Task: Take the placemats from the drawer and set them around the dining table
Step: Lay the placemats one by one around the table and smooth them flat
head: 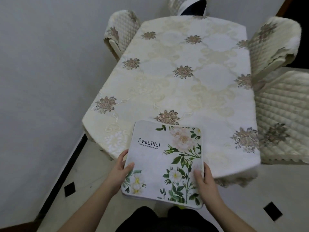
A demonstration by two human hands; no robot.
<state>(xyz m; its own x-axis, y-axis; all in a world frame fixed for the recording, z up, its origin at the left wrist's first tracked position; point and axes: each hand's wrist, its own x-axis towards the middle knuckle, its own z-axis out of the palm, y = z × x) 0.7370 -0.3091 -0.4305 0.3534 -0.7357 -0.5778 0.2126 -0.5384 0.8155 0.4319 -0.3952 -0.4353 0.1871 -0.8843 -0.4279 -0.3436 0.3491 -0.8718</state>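
Placemat (164,162), a square white one printed with green leaves, pale roses and the word "Beautiful", is held flat in both hands at the near end of the worktop (189,67). Its far edge lies over the worktop's near edge; its near part hangs out over the floor (87,178), above the person's dark-clothed lap. Whether it is a single mat or a stack cannot be told, though the near rim looks thick.

Left hand (119,173) has its grip clamped on the mat's left edge, thumb on top near the lower left flowers, fingers curled beneath. Right hand (204,177) has its grip clamped on the right edge in the same way, thumb lying on the printed face, fingers under.

A cream tablecloth (167,91) with brown flower motifs and scroll embroidery covers the worktop and drapes over its corners. Chairs in quilted cream covers stand round it: one (120,29) at the far left, one (274,41) at the far right, a seat cushion (284,118) at the near right, and a further chair (189,5) at the far end with something dark on it. A grey wall (41,64) runs along the left. Pale floor tiles carry small black diamond insets (272,210) and a black border strip.
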